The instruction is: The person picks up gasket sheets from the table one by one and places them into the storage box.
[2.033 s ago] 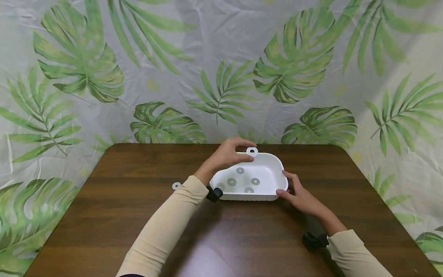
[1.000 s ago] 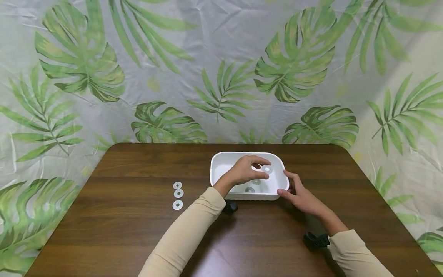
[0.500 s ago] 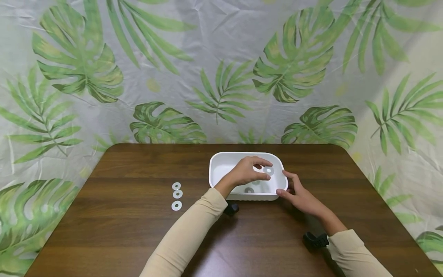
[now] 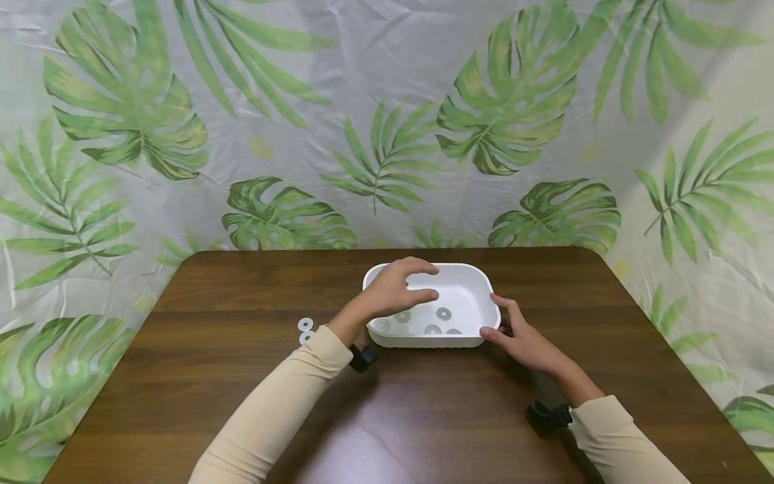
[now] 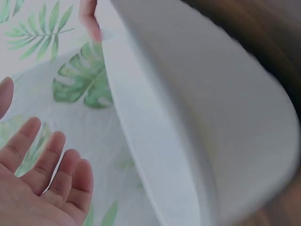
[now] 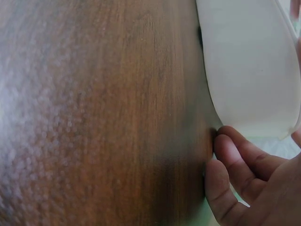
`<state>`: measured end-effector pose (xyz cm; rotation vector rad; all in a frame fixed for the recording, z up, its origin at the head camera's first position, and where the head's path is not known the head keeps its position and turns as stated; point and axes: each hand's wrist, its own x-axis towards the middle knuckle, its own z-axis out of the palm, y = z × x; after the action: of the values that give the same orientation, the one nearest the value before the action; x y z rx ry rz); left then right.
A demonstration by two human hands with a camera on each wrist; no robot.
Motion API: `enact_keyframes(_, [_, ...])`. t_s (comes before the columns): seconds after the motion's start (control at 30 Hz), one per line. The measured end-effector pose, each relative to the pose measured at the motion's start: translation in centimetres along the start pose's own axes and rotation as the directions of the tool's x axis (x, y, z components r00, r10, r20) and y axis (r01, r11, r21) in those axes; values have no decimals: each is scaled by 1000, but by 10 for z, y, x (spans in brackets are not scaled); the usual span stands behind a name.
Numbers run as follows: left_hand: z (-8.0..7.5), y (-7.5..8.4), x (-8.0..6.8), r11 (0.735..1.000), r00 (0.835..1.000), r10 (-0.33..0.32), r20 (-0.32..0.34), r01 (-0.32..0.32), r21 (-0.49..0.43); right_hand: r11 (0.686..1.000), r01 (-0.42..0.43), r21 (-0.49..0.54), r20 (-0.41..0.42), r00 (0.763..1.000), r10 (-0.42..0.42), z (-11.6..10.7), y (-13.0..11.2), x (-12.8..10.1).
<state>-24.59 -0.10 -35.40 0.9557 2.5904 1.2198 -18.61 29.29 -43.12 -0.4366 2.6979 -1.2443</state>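
Observation:
A white plastic tub stands in the middle of the brown table. Several flat grey washers lie on its floor. My left hand hovers over the tub's left half with relaxed fingers and holds nothing. The left wrist view shows its open palm beside the tub's rim. My right hand rests against the tub's right front corner. Its fingers touch the tub's outer wall in the right wrist view.
Two white washers lie on the table left of the tub, the nearer one partly behind my left sleeve. A leaf-print cloth hangs behind the table. Bare wood stretches in front of the tub.
My left hand held a washer over the tub's right half; now the hand is empty and has drawn back to the left. My right hand stays at the tub's corner.

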Motion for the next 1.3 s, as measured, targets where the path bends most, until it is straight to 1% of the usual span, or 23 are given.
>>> enact_keyframes(0.13, [-29,-6,-28,999,998,35,-60,-33,29,1000,15,-3,-3,1000,-15,-2,0,0])
enact_keyframes(0.23, [-47,-11,-46,996,992,73,-105,-67,58,1000,11,-13,-10,1000,-12,-3,3,0])
enact_keyframes(0.37, [-65,-21,-64,983,985,113,-127,-93,157,999,-4,-41,-11,1000,4,-3,9,1])
enact_keyframes(0.43, [-73,-30,-71,972,985,117,-130,-87,218,999,-7,-47,-10,1000,7,-3,10,1])
enact_keyframes(0.53, [-81,-45,-82,959,986,96,-137,-55,277,999,-6,-42,-6,1000,6,-2,10,1])
enact_keyframes(0.57, [-83,-50,-86,957,987,79,-136,-37,286,999,-5,-41,-5,1000,5,-2,10,1])
enact_keyframes(0.67, [-87,-66,-99,955,991,25,-132,15,295,999,-4,-42,-6,1000,4,-2,9,2])
enact_keyframes(0.77, [-87,-82,-109,947,993,-27,-116,63,314,999,4,-39,-10,1000,-4,-2,9,2])
enact_keyframes(0.87, [-86,-97,-115,932,993,-78,-91,105,348,999,9,-34,-8,1000,-9,-1,7,2])
enact_keyframes(1.0, [-82,-118,-120,913,987,-153,-55,162,374,1000,4,-27,-3,1000,-4,0,6,2])
enact_keyframes(1.1, [-80,-132,-124,913,983,-180,-45,184,365,1000,4,-22,1,1000,-4,1,5,2])
enact_keyframes(1.17, [-78,-140,-126,918,983,-180,-42,184,352,1000,2,-22,1,1000,-2,2,5,2])
enact_keyframes(1.3, [-78,-146,-127,925,983,-184,-29,183,334,999,-15,-28,0,1000,15,2,5,2])
